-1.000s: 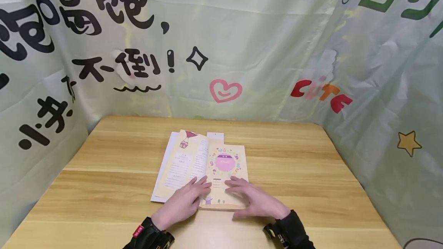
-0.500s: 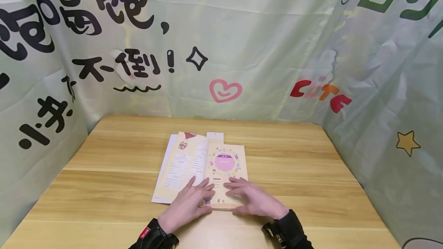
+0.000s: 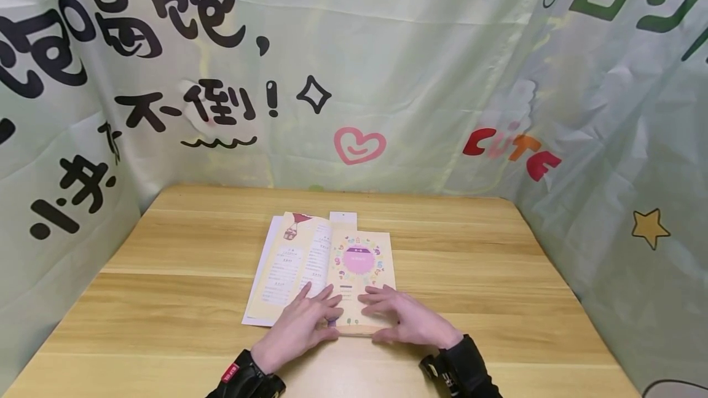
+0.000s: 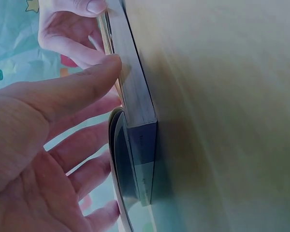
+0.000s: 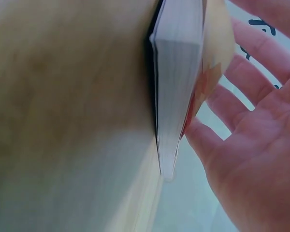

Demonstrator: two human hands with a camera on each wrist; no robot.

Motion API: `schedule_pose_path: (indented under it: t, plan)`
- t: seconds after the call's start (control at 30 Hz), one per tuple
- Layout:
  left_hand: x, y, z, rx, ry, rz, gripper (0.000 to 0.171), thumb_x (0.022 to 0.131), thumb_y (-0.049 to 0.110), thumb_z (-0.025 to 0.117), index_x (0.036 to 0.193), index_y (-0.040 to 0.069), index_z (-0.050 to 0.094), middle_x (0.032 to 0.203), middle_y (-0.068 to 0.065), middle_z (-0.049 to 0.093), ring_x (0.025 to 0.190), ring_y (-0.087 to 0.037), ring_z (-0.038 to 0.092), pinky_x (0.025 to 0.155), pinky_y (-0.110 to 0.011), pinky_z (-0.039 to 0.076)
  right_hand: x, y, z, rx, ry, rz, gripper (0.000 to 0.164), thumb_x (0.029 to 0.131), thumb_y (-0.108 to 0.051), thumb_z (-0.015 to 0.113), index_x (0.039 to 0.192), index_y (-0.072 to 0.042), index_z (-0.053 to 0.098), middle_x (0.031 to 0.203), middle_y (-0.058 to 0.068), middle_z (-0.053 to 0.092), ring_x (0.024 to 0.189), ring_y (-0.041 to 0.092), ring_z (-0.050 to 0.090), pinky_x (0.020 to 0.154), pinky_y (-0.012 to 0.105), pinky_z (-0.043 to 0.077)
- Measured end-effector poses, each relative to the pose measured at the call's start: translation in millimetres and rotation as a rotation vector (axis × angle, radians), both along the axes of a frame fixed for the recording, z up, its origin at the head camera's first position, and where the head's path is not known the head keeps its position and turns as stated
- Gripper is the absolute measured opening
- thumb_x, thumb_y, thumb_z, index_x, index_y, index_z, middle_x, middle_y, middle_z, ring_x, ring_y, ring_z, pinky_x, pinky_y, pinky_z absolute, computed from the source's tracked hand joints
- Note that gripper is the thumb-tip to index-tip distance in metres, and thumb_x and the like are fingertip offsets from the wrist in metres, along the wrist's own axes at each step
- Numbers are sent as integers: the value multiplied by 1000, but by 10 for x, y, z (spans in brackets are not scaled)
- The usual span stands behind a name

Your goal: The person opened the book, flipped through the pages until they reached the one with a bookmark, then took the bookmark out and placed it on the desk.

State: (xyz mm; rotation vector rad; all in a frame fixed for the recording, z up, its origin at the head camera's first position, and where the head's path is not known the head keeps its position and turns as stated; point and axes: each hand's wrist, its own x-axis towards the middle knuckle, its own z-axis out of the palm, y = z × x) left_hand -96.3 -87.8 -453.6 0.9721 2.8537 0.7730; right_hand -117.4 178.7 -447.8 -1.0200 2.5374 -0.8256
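Showed matt, smooth-looking paper in the open book (image 3: 327, 260), with finely lined page edges (image 5: 178, 87) and a smooth, card-like spine (image 4: 143, 145). Had wood grain running across the smooth table (image 3: 464, 257), with a soft sheen toward the front. Looked like printed cloth on the backdrop (image 3: 409, 66), thin, creased and faintly glossy. Looked shiny on the dark cuffs (image 3: 470, 366), but could not be identified as cloth or plastic.

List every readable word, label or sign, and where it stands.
"喝饱,": fabric backdrop, upper left
"不倒!": backdrop, below that
"CUTE": backdrop, right
"的": backdrop, top right, partly cut off
Other backdrop characters: cut off or unclear
Open book: page print too small
Book's spine: too blurred
Red label, left sleeve: too small
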Motion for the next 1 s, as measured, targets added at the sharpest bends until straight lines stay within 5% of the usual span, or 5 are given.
schedule_pose_path:
  t: [0.37, 0.7, 1.0]
  plan:
    - [8, -6, 30, 8, -14, 2, 31, 84, 26, 77, 112, 12, 77, 137, -10, 65, 139, -33, 53, 121, -65, 27, -11, 33, 17, -38, -35, -9, 43, 88, -24, 76, 128, -11, 69, 146, 3, 60, 144, 32, 46, 119, 62, 33]
    - [6, -15, 23, 8, -34, -2, 29, 87, 25, 75, 112, 12, 76, 136, -9, 65, 139, -33, 52, 122, -65, 26, -14, 38, 9, -84, 46, 13, 36, 88, -18, 73, 124, -11, 72, 133, 1, 70, 137, 30, 56, 119, 58, 35]
    - [10, -13, 21, -21, -4, -10, 27, 88, 25, 75, 113, 14, 76, 134, -8, 67, 138, -33, 54, 121, -65, 28, -22, 19, -27, -160, 176, -7, 22, 90, -14, 73, 112, -13, 77, 118, 3, 76, 118, 27, 68, 107, 53, 50]
